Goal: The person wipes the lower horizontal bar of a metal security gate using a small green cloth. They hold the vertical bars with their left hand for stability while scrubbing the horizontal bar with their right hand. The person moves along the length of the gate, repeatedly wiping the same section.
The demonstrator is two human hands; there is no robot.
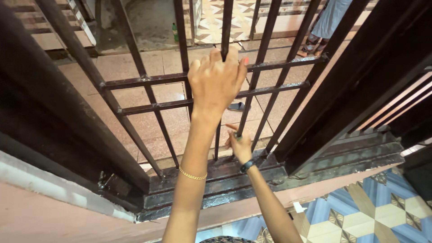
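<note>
A dark metal gate (148, 82) of vertical and horizontal bars stands in front of me. My left hand (217, 81), with a gold chain bracelet at the wrist, is wrapped around one vertical bar (226, 22) near its upper crossbars. Lower down, my right hand (238, 143), wearing a dark wristband, is closed around a bar near the bottom of the gate, just above the metal track (270, 177).
Beyond the gate lie a tiled floor (135, 103), a slipper (236, 106), a green bottle (175, 32) and another person's legs in light cloth (326, 22). A heavy gate frame (360, 72) slants at the right. Blue patterned tiles (369, 211) lie under me.
</note>
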